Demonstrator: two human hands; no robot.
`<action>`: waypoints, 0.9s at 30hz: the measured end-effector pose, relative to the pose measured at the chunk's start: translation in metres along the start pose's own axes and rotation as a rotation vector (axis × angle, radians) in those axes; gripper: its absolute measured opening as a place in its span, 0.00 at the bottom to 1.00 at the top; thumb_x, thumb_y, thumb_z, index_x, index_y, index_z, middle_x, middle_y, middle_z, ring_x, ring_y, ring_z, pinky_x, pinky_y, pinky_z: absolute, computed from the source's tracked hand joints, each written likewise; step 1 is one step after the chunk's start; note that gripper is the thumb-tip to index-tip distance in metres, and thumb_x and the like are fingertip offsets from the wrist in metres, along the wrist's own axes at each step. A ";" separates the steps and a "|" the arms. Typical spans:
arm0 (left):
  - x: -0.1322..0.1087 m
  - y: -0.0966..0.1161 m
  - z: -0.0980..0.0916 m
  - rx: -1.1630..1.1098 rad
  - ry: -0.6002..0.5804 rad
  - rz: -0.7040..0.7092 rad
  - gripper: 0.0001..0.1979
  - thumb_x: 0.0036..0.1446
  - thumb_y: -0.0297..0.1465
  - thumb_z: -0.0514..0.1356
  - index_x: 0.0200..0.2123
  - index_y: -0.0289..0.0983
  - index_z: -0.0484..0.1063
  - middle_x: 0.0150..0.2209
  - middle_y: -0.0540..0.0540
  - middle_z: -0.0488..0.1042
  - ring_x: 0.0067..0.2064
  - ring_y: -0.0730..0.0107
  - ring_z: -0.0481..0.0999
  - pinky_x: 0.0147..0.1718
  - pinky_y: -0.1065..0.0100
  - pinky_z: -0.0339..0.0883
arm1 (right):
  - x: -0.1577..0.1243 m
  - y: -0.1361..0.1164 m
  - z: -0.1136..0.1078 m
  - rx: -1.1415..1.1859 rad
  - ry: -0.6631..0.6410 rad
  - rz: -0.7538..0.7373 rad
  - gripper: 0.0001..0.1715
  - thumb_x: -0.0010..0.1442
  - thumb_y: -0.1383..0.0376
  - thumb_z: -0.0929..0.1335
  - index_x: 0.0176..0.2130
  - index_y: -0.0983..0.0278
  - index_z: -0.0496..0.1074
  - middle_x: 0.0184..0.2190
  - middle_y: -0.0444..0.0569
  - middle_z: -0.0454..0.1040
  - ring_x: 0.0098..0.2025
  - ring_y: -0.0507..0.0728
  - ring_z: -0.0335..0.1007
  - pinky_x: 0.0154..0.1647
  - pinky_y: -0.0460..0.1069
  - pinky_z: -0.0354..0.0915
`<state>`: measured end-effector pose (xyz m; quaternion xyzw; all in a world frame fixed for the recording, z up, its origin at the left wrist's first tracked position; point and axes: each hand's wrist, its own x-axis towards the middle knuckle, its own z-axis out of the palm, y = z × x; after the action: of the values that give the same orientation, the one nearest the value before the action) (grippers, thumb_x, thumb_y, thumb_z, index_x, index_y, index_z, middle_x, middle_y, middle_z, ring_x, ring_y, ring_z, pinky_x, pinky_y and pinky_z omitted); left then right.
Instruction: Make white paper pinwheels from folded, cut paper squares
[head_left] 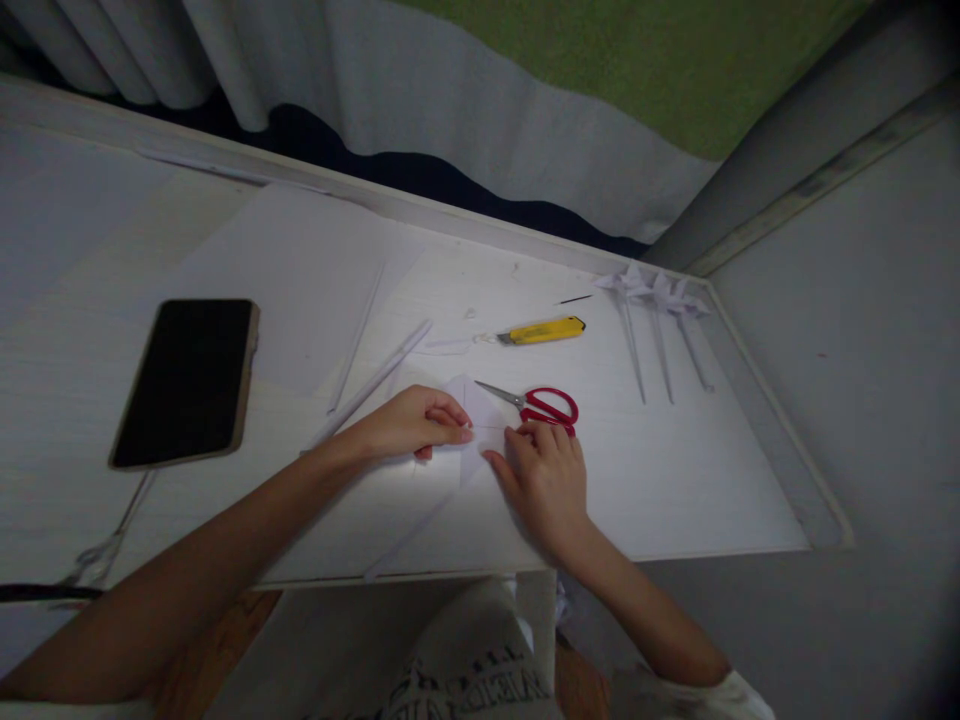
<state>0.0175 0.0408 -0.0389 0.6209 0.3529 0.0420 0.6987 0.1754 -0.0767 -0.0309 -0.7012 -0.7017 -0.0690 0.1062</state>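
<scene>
A small creased sheet of white paper [484, 408] lies on the white table in front of me. My left hand [424, 422] pinches its left edge between thumb and fingers. On the paper's right side, my right hand [544, 475] has its thumb and index finger at the edge, the other fingers curled. Red-handled scissors [551, 405] lie just beyond the right hand, with their blades pointing left toward the paper. Farther back rests a yellow utility knife [544, 330]. Rolled paper sticks [379, 378] lie slanted left of the paper.
A dark-screened tablet [187, 380] with a cable lies at the left. Large white sheets [292, 270] spread behind it. Several folded paper flowers [660, 290] on stems stand at the back right corner. A thin black piece [575, 299] lies near the knife. A curtain [465, 110] hangs behind.
</scene>
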 end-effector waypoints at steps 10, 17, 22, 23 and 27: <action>-0.001 0.003 -0.001 -0.008 -0.032 -0.012 0.16 0.42 0.37 0.62 0.33 0.32 0.67 0.25 0.50 0.69 0.15 0.84 0.60 0.12 0.78 0.54 | -0.002 0.000 0.001 0.138 0.054 0.030 0.16 0.55 0.59 0.62 0.40 0.65 0.70 0.37 0.55 0.67 0.38 0.59 0.61 0.36 0.52 0.61; -0.003 0.004 0.000 0.011 -0.038 -0.003 0.16 0.42 0.37 0.61 0.32 0.33 0.67 0.25 0.51 0.69 0.15 0.83 0.60 0.13 0.78 0.54 | 0.001 -0.001 -0.002 0.298 0.021 0.074 0.18 0.56 0.60 0.62 0.44 0.66 0.66 0.32 0.52 0.71 0.33 0.56 0.66 0.33 0.49 0.64; -0.002 0.004 -0.001 0.015 -0.050 0.004 0.15 0.42 0.37 0.61 0.32 0.33 0.67 0.25 0.50 0.70 0.15 0.84 0.60 0.13 0.78 0.54 | 0.001 -0.002 0.002 0.244 0.060 0.015 0.16 0.56 0.62 0.61 0.44 0.67 0.65 0.34 0.53 0.72 0.33 0.56 0.67 0.32 0.49 0.64; -0.002 0.004 -0.001 0.018 -0.051 0.006 0.15 0.42 0.37 0.61 0.32 0.33 0.66 0.25 0.50 0.70 0.15 0.84 0.60 0.13 0.78 0.54 | 0.001 -0.002 0.003 0.218 0.072 0.006 0.16 0.56 0.63 0.61 0.44 0.67 0.65 0.35 0.53 0.72 0.33 0.56 0.67 0.31 0.49 0.64; -0.001 0.003 0.000 0.028 -0.037 0.006 0.15 0.42 0.37 0.61 0.32 0.33 0.66 0.26 0.50 0.70 0.15 0.84 0.61 0.13 0.78 0.55 | -0.001 -0.003 0.008 0.133 0.105 -0.055 0.14 0.57 0.66 0.60 0.44 0.67 0.65 0.35 0.53 0.72 0.35 0.57 0.67 0.33 0.49 0.63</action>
<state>0.0176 0.0411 -0.0354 0.6323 0.3389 0.0277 0.6961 0.1720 -0.0761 -0.0388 -0.6683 -0.7173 -0.0616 0.1873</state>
